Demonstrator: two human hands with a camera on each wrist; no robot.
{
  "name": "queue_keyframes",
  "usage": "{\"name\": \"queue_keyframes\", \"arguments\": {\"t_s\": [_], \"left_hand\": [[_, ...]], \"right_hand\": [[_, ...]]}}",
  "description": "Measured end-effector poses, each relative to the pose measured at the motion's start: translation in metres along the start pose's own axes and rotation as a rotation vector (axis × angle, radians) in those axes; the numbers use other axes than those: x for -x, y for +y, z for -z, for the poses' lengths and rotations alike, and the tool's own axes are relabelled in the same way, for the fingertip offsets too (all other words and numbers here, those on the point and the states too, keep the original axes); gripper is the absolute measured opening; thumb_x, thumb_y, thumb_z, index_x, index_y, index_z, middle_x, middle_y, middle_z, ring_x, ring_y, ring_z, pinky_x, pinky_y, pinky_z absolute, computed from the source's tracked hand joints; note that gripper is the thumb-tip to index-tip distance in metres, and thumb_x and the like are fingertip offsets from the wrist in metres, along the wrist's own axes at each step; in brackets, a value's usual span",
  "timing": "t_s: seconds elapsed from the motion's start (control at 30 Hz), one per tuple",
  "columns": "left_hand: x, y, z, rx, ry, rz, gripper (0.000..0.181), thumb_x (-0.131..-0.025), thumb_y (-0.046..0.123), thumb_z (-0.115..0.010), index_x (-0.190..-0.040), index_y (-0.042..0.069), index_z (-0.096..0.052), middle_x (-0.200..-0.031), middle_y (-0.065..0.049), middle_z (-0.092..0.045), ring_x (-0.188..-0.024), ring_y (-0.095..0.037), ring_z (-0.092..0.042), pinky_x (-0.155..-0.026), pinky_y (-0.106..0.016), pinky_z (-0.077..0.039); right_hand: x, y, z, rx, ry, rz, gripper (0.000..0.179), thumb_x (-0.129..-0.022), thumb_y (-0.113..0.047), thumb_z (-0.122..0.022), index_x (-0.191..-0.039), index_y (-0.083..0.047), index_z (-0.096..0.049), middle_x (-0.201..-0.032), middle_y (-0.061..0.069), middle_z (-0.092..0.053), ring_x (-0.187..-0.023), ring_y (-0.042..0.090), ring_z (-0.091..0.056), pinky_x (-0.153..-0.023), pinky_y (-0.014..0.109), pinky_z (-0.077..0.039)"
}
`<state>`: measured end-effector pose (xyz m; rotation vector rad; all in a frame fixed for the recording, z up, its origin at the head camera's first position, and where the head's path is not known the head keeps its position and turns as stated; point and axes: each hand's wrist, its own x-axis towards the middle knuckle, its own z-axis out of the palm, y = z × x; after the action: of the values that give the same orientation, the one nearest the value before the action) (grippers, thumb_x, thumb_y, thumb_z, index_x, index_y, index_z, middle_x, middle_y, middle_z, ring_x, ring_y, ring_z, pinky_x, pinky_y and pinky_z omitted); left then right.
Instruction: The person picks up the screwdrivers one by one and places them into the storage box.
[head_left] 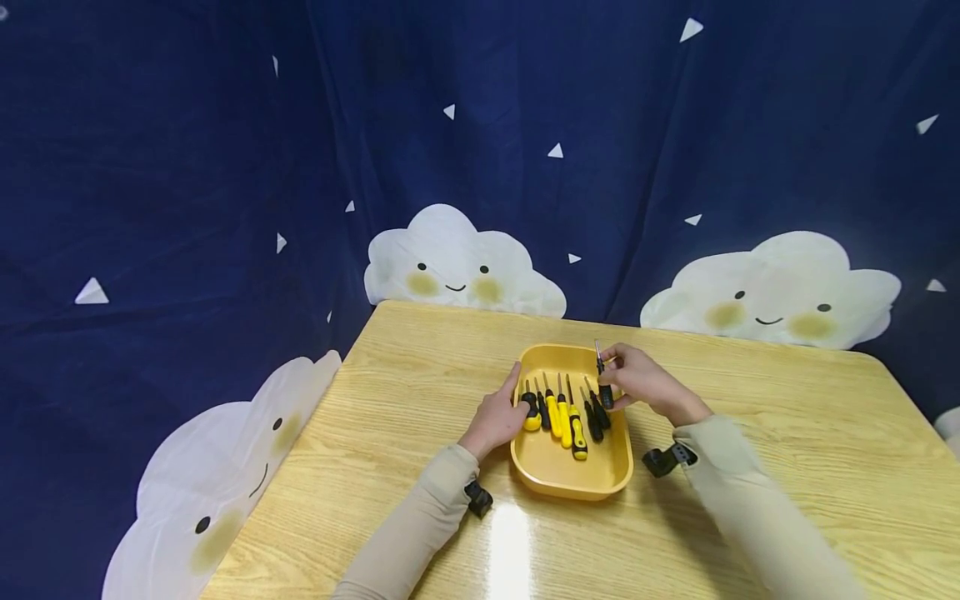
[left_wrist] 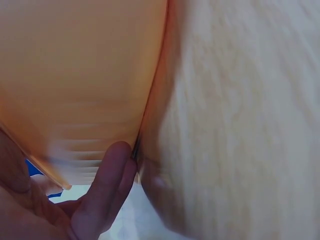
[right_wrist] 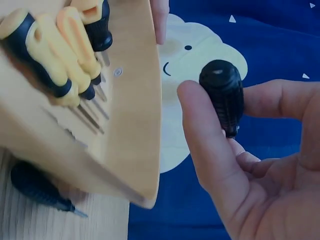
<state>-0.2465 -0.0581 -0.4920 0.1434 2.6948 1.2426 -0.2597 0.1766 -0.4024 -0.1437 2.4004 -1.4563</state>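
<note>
A yellow plastic tray (head_left: 573,477) holds several screwdrivers with yellow-and-black or black handles, such as a yellow-and-black screwdriver (head_left: 578,437) near its middle. My left hand (head_left: 492,422) grips the tray's left side; the left wrist view has its fingers (left_wrist: 107,180) against the outer wall, low by the table. Over the tray's right edge, my right hand (head_left: 647,385) pinches a black screwdriver (right_wrist: 223,97) by its handle between thumb and fingers. In the head view its metal shaft points up and away.
Everything stands on a light wooden table (head_left: 420,367). Another black screwdriver (right_wrist: 37,187) appears to lie on the table outside the tray's wall in the right wrist view. A dark blue curtain (head_left: 480,167) with smiling clouds hangs behind the table's far edge.
</note>
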Motion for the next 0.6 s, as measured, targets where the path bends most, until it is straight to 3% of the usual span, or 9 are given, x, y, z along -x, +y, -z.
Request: {"name": "queue_keyframes", "arguments": {"t_s": [0.2, 0.6], "left_hand": [[-0.001, 0.000, 0.000, 0.007, -0.011, 0.000, 0.069, -0.094, 0.028, -0.046, -0.153, 0.035, -0.010, -0.066, -0.010, -0.053, -0.040, -0.014, -0.037, -0.045, -0.030, -0.040], [0.000, 0.000, 0.001, 0.003, -0.003, 0.005, 0.071, -0.093, 0.028, -0.047, -0.151, 0.039, -0.008, -0.067, -0.009, -0.053, -0.040, -0.013, -0.036, -0.044, -0.029, -0.039]], "right_hand": [[-0.007, -0.002, -0.007, -0.007, -0.012, -0.010, 0.043, -0.086, -0.004, -0.050, -0.125, 0.010, -0.037, -0.098, 0.018, -0.042, -0.081, 0.028, -0.054, -0.062, 0.041, -0.055], [-0.024, -0.003, -0.020, -0.044, -0.014, -0.065, 0.040, -0.089, -0.006, -0.047, -0.124, 0.009, -0.036, -0.111, 0.022, -0.041, -0.080, 0.030, -0.051, -0.064, 0.041, -0.055]]}}
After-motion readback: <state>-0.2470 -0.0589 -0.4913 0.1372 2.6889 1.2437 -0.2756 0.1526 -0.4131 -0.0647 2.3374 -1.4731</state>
